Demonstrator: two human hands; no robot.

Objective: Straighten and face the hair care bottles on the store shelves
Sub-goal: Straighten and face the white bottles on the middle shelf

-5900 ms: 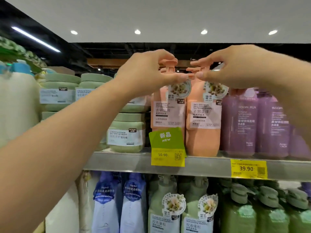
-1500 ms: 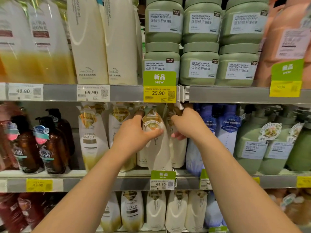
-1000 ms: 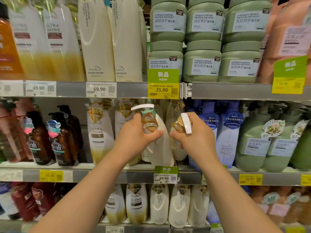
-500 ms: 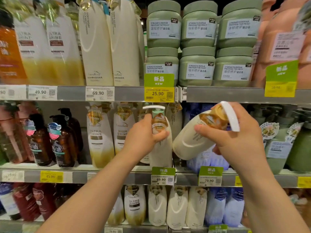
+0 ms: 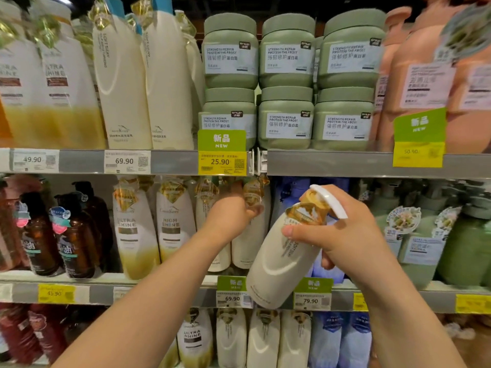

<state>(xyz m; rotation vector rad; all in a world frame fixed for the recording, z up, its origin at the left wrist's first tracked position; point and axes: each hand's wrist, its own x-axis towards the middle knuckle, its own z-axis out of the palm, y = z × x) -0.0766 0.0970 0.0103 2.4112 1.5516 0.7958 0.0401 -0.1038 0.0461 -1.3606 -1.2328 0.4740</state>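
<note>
The cream-white plastic pump bottle (image 5: 281, 264) has a smooth, softly glossy skin with a sheen along its belly, a shiny gold foil collar (image 5: 308, 212) at its neck and a matt white plastic pump head (image 5: 329, 200). The sage-green plastic tubs (image 5: 285, 83) look matt and satiny, with flat paper labels. The dark amber bottles (image 5: 77, 243) are translucent and glossy, though glass or plastic cannot be told. The grey metal shelf edge (image 5: 332, 164) has a dull brushed finish and carries matt paper price tags (image 5: 221, 155). The salmon-pink plastic bottles (image 5: 398, 83) look smooth and low in gloss.
</note>
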